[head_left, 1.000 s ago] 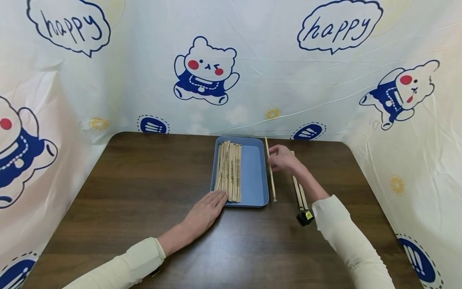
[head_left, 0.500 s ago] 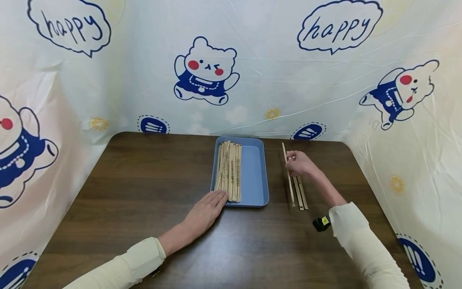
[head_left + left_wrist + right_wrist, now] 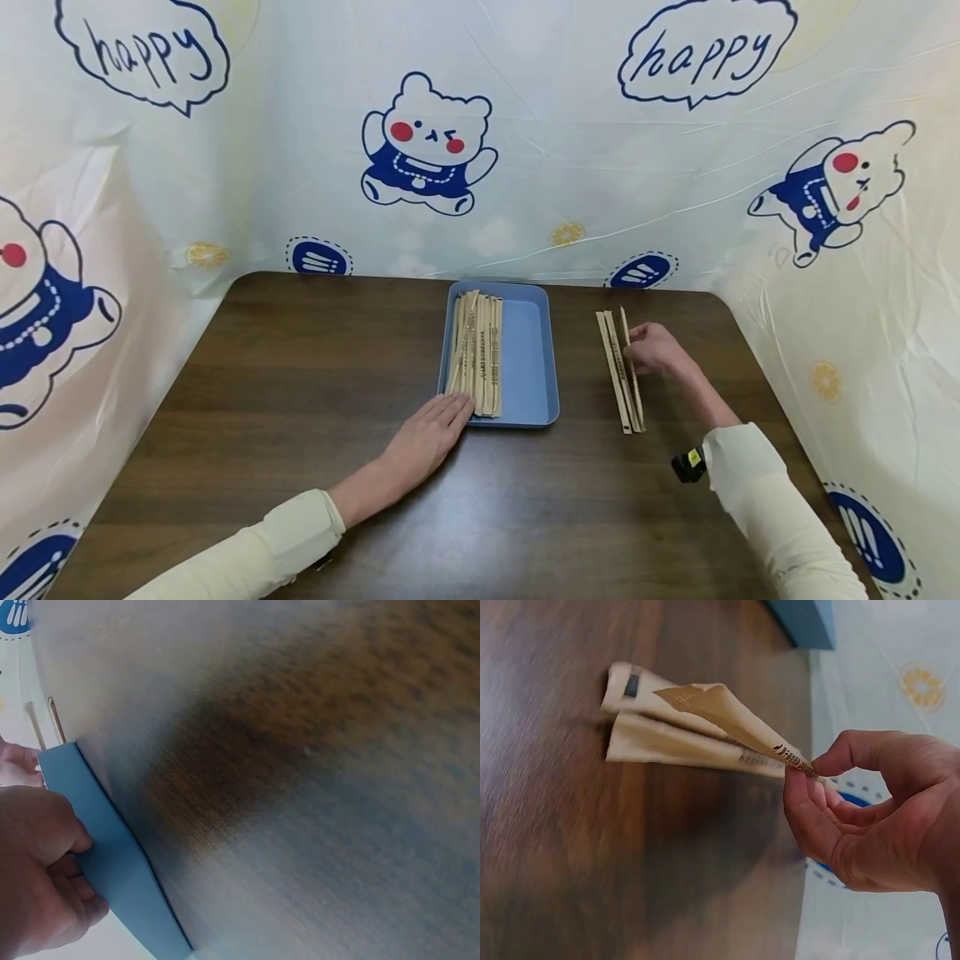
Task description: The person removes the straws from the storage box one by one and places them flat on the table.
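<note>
A blue tray point(image 3: 532, 367) holds a row of slim paper-wrapped sticks point(image 3: 480, 358) along its left side. My left hand point(image 3: 423, 442) grips the tray's near left corner; in the left wrist view, its thumb lies against the outer wall. To the right of the tray, my right hand point(image 3: 656, 348) pinches one paper-wrapped stick point(image 3: 742, 724) between thumb and fingertips. That stick has dark print and a flattened near end, and it slants close over two similar sticks point(image 3: 613, 371) lying side by side on the table.
The dark wooden table point(image 3: 300, 375) ends at the back against a pale printed curtain point(image 3: 525, 150), which also hangs at both sides. A small black device point(image 3: 688, 465) sits at the right wrist.
My right hand has moved from beside the tray to the right, carrying the pinched stick over to the two on the table. The left hand and tray have stayed put.
</note>
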`<state>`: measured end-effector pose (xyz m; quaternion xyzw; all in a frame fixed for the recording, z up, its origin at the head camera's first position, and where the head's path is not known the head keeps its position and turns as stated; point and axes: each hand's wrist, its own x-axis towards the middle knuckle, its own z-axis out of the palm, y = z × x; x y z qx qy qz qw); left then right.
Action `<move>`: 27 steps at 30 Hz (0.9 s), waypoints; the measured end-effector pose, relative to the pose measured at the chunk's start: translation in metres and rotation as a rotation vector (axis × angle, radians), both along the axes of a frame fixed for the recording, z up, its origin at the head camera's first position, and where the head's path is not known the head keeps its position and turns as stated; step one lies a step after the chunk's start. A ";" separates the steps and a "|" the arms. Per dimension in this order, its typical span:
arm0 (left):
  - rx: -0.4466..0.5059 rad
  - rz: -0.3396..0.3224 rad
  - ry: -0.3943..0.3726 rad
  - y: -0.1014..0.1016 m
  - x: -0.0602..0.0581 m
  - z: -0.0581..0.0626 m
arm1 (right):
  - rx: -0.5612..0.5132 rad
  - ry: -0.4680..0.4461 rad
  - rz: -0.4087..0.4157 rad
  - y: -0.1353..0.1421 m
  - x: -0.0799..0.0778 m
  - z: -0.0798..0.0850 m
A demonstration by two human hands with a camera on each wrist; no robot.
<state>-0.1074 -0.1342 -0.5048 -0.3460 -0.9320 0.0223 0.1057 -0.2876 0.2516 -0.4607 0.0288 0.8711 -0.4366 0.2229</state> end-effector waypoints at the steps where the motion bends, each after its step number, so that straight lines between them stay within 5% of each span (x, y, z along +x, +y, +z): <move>1: 0.002 -0.002 0.003 0.000 0.000 0.000 | 0.016 0.003 0.004 0.002 0.000 -0.001; 15: 0.016 -0.007 0.026 -0.002 0.001 -0.004 | 0.043 -0.048 -0.021 0.008 -0.004 -0.018; 27: 0.027 -0.014 0.042 -0.002 0.000 -0.003 | 0.094 -0.006 -0.028 0.003 -0.010 -0.025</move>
